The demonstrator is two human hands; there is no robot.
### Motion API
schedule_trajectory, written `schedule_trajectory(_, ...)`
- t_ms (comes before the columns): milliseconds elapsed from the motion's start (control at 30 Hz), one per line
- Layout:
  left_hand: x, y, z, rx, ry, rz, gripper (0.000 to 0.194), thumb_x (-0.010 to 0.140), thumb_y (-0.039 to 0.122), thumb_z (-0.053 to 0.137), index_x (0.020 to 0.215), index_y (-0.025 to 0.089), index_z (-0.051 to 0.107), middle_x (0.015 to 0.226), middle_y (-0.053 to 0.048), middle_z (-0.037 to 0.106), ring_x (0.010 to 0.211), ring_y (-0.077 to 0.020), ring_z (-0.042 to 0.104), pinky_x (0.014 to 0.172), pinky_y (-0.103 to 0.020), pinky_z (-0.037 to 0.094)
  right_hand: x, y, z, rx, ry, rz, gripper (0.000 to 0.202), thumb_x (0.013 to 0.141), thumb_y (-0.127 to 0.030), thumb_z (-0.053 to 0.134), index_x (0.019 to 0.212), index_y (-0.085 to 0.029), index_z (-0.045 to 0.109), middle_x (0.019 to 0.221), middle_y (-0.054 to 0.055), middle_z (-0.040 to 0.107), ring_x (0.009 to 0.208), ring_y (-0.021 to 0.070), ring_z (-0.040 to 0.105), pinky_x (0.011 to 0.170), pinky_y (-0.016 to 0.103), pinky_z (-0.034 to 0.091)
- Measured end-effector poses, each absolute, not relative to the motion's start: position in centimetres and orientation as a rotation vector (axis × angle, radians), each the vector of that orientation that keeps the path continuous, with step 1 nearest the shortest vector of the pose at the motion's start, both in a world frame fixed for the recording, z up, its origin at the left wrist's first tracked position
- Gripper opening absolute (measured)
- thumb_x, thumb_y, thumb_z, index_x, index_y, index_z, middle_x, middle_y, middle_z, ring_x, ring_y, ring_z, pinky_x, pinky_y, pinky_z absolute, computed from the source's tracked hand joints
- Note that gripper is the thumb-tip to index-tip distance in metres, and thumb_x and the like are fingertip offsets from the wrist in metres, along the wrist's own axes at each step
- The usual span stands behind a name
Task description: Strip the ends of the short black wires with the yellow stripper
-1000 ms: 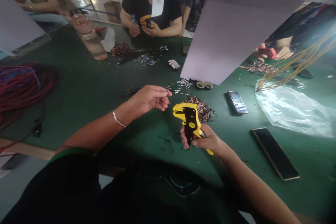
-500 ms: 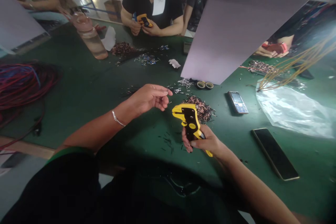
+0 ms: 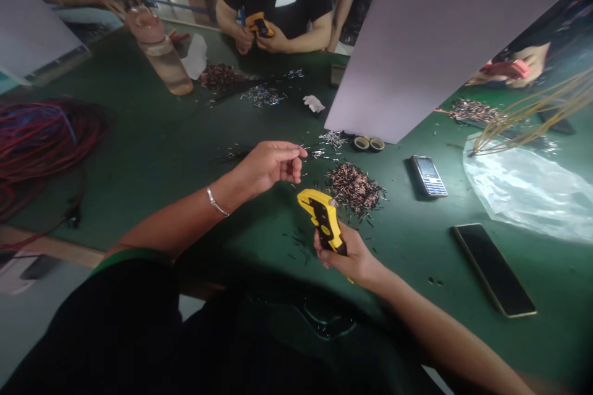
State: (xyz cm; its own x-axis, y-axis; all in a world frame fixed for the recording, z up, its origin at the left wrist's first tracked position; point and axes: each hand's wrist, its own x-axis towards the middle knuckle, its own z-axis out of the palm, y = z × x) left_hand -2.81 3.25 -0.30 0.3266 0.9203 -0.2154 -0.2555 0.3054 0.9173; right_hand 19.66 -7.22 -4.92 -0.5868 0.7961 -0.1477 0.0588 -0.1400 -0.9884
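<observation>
My right hand [image 3: 345, 253] is closed around the handles of a yellow and black hand tool [image 3: 324, 219], its head pointing up and left. My left hand [image 3: 278, 166] hovers to the upper left of the tool, thumb and index finger near each other, the other fingers curled; what it holds, if anything, is too small to make out. Beyond the tool lies a heap of small copper and black pieces [image 3: 354, 188]. Small silver pieces [image 3: 332, 137] are scattered behind it, and thin black bits [image 3: 301, 244] lie to the tool's left.
Two tape rolls [image 3: 369, 144] stand by a slanting pale panel [image 3: 393, 62]. A keypad phone [image 3: 428, 176], a smartphone [image 3: 493, 268] and a plastic bag [image 3: 528, 191] are at right. Red cables [image 3: 41, 148] and a bottle [image 3: 164, 62] are at left. People work across the green table [image 3: 185, 123].
My right hand has turned the tool, its head tilting further left and showing narrower. The left hand's curled fingers have drawn slightly closer together. The view has shifted a little.
</observation>
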Motion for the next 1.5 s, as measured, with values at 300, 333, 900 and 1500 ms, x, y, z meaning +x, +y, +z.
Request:
schedule_trajectory(300, -1.8, 2.5, -0.1, 0.873, 0.878, 0.997, 0.012, 0.087, 0.012, 0.055, 0.08, 0.011, 0.064, 0.053, 0.001, 0.051, 0.047, -0.0085, 0.048, 0.055, -0.028, 0.045, 18.5, -7.6, -5.2, -1.078, -1.94, 1.396, 0.015, 0.068, -0.014, 0.053, 0.08, -0.021, 0.047, 0.072, 0.0, 0.055, 0.062, 0.0135, 0.049, 0.059, 0.027, 0.042)
schedule_trajectory(333, -1.8, 2.5, 0.0, 0.871, 0.873, 1.002, 0.012, 0.087, 0.011, 0.054, 0.079, 0.011, 0.064, 0.053, 0.001, 0.05, 0.047, -0.0083, 0.047, 0.055, -0.028, 0.044, 18.4, -7.6, -5.4, -1.088, -1.951, 1.383, 0.015, 0.068, -0.013, 0.052, 0.08, -0.021, 0.047, 0.072, 0.0, 0.054, 0.062, 0.0136, 0.049, 0.059, 0.027, 0.042)
schedule_trajectory(900, -0.8, 3.4, -1.2, 0.869, 0.95, 1.015, 0.012, 0.081, 0.01, 0.053, 0.075, 0.011, 0.063, 0.046, 0.005, 0.043, 0.037, -0.0023, 0.029, 0.042, -0.022, 0.026, 17.9, -6.9, -6.2, -1.098, -1.901, 1.433, 0.015, 0.066, -0.013, 0.051, 0.076, -0.022, 0.045, 0.068, -0.001, 0.052, 0.06, 0.0139, 0.048, 0.057, 0.028, 0.04)
schedule_trajectory(1500, -1.4, 3.6, -1.9, 0.84, 0.848, 1.002, 0.014, 0.071, 0.001, 0.054, 0.065, 0.011, 0.061, 0.045, 0.006, 0.035, 0.036, -0.0008, 0.023, 0.038, -0.019, 0.018, 18.4, -7.6, -5.6, -1.072, -1.452, 1.789, 0.018, 0.069, -0.018, 0.058, 0.084, -0.02, 0.049, 0.065, -0.004, 0.052, 0.043, 0.0079, 0.045, 0.041, 0.024, 0.039)
